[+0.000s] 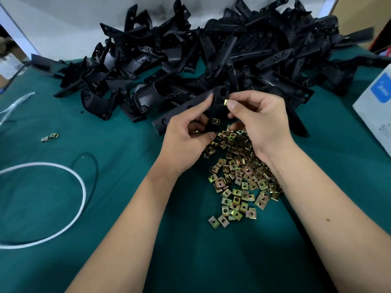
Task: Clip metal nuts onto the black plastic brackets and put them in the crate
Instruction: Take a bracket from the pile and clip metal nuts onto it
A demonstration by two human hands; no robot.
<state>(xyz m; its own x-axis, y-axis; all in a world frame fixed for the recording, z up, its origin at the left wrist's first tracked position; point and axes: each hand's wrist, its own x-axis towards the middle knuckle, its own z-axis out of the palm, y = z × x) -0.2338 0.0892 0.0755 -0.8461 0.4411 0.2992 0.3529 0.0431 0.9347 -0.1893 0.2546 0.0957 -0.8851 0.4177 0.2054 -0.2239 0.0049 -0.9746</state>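
My left hand (186,134) grips a black plastic bracket (219,104) held upright above the table. One metal nut (215,122) sits clipped on the bracket's lower part. My right hand (258,121) pinches a second brass-coloured nut (226,102) between thumb and forefinger against the bracket's right edge. A loose pile of metal nuts (241,176) lies on the green cloth under and below my hands. A big heap of black brackets (211,56) fills the back of the table. No crate is in view.
Two stray nuts (49,137) lie at the left. A white cable loop (69,180) and a black cable (93,163) curl at the left front. A white box with a blue label (378,106) stands at the right edge. A white wall backs the heap.
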